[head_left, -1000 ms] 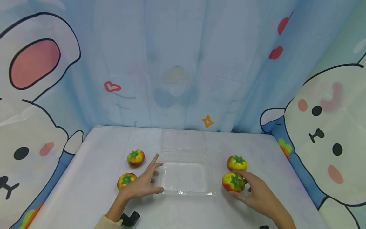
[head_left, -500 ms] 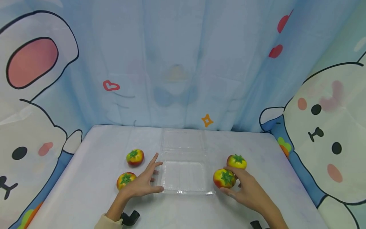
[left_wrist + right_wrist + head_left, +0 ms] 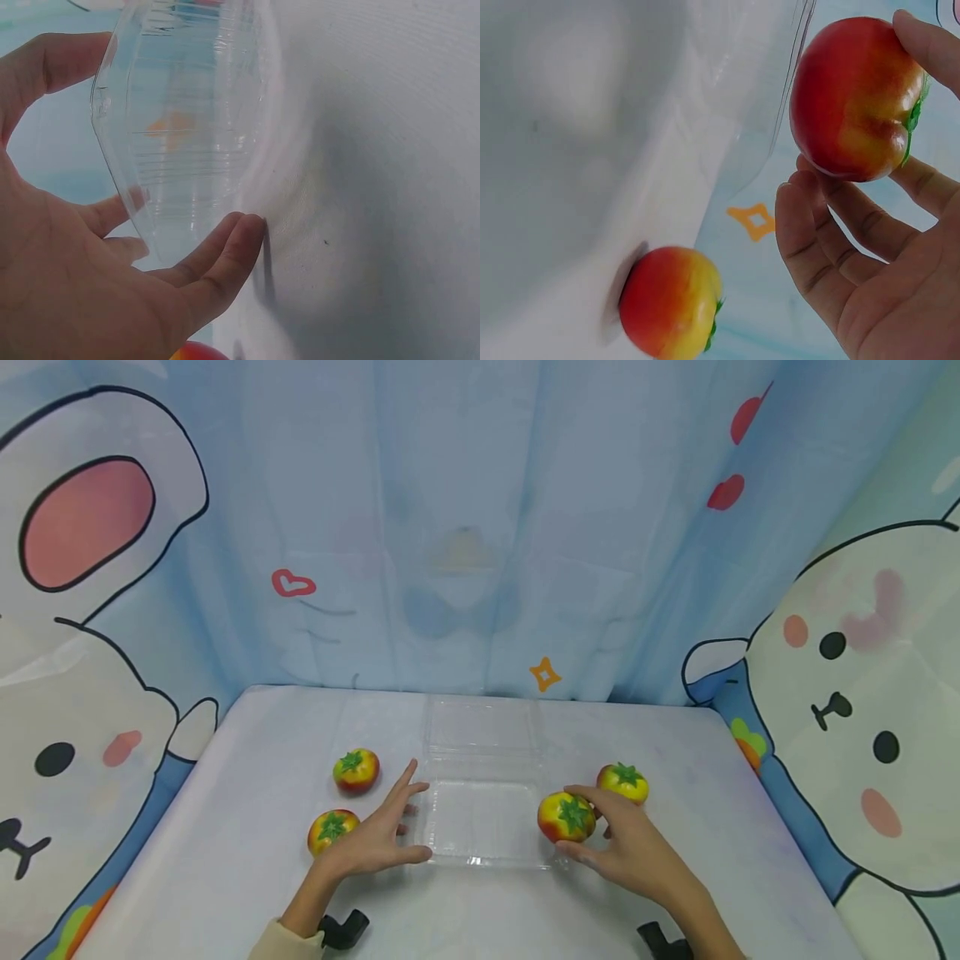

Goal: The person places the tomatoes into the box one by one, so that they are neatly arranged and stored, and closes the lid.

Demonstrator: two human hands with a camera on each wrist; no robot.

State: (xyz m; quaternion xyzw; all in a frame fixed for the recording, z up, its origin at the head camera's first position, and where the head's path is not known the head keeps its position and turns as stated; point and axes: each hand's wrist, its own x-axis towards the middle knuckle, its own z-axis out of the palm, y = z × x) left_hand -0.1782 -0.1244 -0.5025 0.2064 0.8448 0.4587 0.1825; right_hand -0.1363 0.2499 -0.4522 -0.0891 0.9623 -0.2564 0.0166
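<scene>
My right hand [image 3: 626, 843] pinches a red-and-yellow tomato [image 3: 567, 817] with a green leafy top between thumb and fingers. The tomato is raised beside the right edge of a clear plastic clamshell box [image 3: 483, 822], whose lid lies folded back. In the right wrist view, the held tomato [image 3: 859, 97] shows its red underside. Spread around the box's left side is my left hand [image 3: 371, 842], its fingers mostly straight. The left wrist view has its thumb and fingertips at the rim of the clear box [image 3: 187, 135]; firm contact is hard to tell.
Another tomato [image 3: 622, 783] stands on the table behind my right hand. On the left are two more, one tomato [image 3: 356, 772] farther back and one tomato [image 3: 332, 832] partly behind my left hand. A printed curtain [image 3: 465, 527] hangs behind the white table [image 3: 262, 760].
My right hand has carried its tomato leftward and slightly away from me, from beside the other right-hand tomato to the box's right edge. My left hand has stayed in place.
</scene>
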